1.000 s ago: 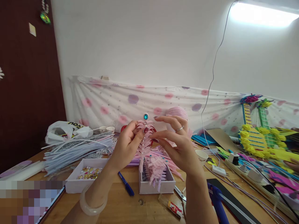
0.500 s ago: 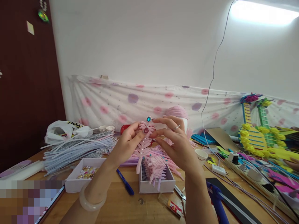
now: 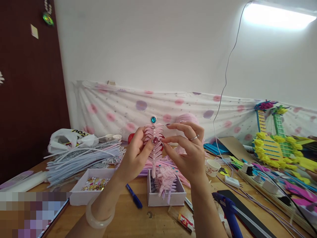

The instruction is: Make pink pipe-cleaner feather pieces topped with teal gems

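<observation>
My left hand (image 3: 135, 155) grips a pink pipe-cleaner feather (image 3: 156, 153) upright between thumb and fingers. A row of pearl beads runs down its middle, and a round blue gem (image 3: 153, 120) tops it. At the feather's right edge my right hand (image 3: 187, 148) pinches with its thumb and a finger; what lies between those fingertips is too small to make out. Its index finger stretches out above, near the upper fronds. Below, a white box (image 3: 166, 201) holds more pink feathers (image 3: 165, 180) with pearls and blue gems.
Left stands a white box (image 3: 76, 198) of gems, with pale pipe cleaners (image 3: 81, 163) behind it. A blue pen (image 3: 133, 195), a lighter (image 3: 185, 222) and a blue glue gun (image 3: 229, 211) lie in front. A paper cup (image 3: 212, 168) and a power strip (image 3: 269, 188) are at right.
The feather has shifted slightly up and left and now stands straighter, facing me. My right hand's fingertips have drawn off its middle to its right edge.
</observation>
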`<action>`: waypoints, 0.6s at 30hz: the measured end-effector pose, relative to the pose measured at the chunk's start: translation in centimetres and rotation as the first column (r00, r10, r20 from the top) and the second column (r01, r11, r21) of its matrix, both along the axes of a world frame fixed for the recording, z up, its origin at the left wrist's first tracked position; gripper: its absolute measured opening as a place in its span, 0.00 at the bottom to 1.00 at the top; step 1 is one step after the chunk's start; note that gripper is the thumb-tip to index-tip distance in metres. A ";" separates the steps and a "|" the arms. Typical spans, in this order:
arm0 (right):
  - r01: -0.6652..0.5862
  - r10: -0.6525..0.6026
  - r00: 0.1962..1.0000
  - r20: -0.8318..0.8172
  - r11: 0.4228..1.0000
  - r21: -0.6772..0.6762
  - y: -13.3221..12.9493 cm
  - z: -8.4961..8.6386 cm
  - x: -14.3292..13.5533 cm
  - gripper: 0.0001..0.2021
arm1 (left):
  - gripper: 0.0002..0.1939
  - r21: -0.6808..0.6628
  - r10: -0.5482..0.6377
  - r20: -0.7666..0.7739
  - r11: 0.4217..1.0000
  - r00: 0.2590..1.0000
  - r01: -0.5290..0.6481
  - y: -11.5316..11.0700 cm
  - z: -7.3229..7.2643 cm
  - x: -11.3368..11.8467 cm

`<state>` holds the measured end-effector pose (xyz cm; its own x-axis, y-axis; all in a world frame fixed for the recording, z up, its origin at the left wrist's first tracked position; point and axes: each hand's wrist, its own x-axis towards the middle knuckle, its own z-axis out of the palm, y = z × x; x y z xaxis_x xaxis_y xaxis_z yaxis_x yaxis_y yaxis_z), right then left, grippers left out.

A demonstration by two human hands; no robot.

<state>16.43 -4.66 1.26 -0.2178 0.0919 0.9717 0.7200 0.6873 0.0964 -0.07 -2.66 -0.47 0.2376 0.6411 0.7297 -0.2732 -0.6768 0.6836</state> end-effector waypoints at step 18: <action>-0.041 0.060 0.989 0.135 0.990 -0.136 -0.7 0.2 0.7 0.08 | 0.11 -0.086 -0.094 -0.018 0.992 0.995 0.092 0.3 0.1 -0.5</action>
